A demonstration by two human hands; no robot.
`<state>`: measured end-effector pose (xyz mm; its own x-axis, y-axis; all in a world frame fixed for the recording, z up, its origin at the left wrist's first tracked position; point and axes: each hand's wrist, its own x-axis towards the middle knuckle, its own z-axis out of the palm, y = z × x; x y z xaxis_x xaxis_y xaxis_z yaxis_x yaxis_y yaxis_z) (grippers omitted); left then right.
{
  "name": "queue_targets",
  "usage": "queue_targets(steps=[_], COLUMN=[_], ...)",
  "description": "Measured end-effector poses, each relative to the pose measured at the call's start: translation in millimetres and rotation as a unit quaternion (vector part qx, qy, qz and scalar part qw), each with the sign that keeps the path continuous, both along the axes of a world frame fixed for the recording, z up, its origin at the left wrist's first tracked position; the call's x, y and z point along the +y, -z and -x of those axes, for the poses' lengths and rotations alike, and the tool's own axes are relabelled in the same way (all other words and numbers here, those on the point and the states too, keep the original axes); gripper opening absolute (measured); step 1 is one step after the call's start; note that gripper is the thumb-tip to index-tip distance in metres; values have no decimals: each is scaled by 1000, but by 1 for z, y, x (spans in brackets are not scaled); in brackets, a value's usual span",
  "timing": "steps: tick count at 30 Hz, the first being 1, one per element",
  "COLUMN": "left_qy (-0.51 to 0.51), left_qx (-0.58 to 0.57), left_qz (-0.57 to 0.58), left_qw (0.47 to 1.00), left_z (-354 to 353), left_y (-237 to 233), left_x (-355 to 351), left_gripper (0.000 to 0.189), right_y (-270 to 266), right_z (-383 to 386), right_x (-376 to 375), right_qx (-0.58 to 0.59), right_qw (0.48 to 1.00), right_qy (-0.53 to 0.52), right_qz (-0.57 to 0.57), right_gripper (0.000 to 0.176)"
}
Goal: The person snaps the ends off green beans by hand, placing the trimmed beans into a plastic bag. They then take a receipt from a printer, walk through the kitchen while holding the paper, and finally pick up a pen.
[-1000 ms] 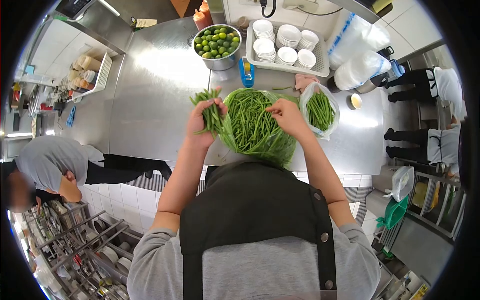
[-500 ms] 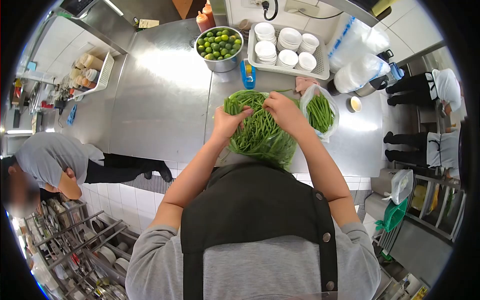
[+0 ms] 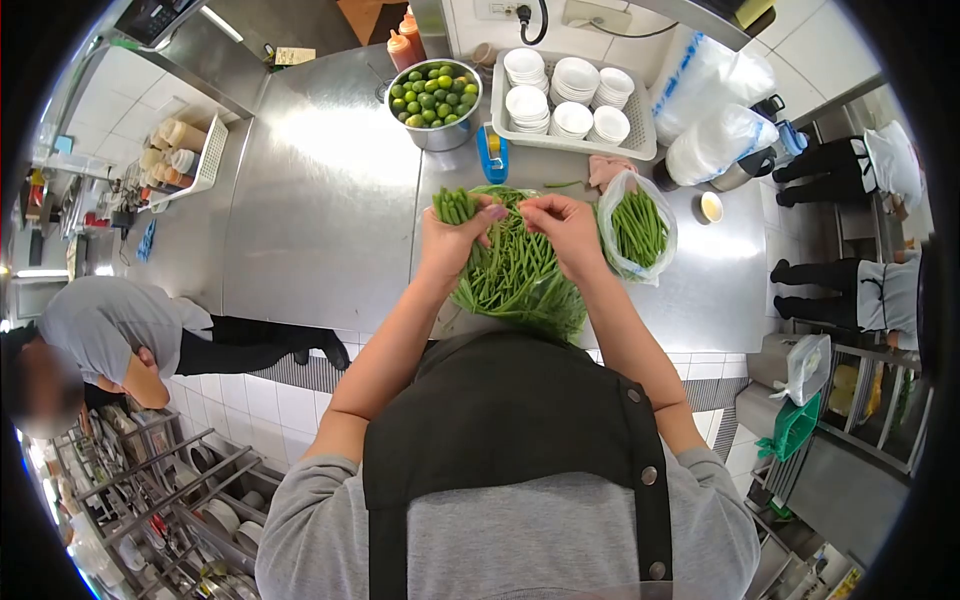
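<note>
A bunch of green beans (image 3: 456, 206) is gripped in my left hand (image 3: 452, 240), their ends sticking up above the thumb. My right hand (image 3: 568, 236) faces it with thumb and fingertips pinched together; what they pinch is too small to make out. Below and between both hands lies a large pile of green beans (image 3: 510, 262) in a clear plastic bag (image 3: 560, 310), close to my apron. To the right of my right hand stands a second plastic bag (image 3: 668, 245) holding more green beans (image 3: 638, 230).
Behind the pile are a blue tape dispenser (image 3: 491, 165), a metal pot (image 3: 442, 135) of green limes and a tray (image 3: 590, 150) of stacked white bowls. A pink cloth (image 3: 608, 170) and a small cup (image 3: 710, 207) sit rightward. A person (image 3: 110, 325) is at the left.
My left hand has shifted slightly left with the bunch, away from the pile. My right hand has drawn down a little and stays pinched. A single bean shows behind the bag.
</note>
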<state>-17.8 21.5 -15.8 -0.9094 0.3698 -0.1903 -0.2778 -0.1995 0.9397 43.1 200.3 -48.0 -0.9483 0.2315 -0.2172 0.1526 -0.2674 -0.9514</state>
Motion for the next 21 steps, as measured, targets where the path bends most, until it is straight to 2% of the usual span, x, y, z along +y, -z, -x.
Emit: queue_targets(steps=[1,4,5,8,11,14,15,18,21], left_qy=[-20,-65,-76,-117,-136,-162,-173,-189,-212], left_qx=[-17,-46,-29,-21,-5,3,4,9,-21], left_qz=[-19,-95,-97,-98,-84,-77,-76,-78,-86], left_qw=[999,992,992,988,987,984,982,979,973], left_z=[3,10,12,13,11,7,6,6,12], left_y=[1,4,4,1,-1,1,2,2,12], left_x=[-1,-11,-14,-19,-20,-16,-15,-18,-27], left_gripper=[15,15,15,16,16,16,16,17,16], right_y=[7,19,20,2,-13,-20,-24,-12,-14], right_z=[-2,-10,-14,-16,-15,-13,-13,-10,-5], right_x=[3,7,11,8,-14,-38,-44,-50,-44], right_qx=[-8,-7,-22,-14,-4,26,20,92,212], right_qw=[998,981,964,948,971,958,957,962,959], right_qy=[-8,-121,-143,-163,-167,-156,-143,-97,-48], right_qz=[-58,-151,-223,-273,-173,-241,-250,-237,-182], right_gripper=[13,16,22,24,27,31,26,18,12])
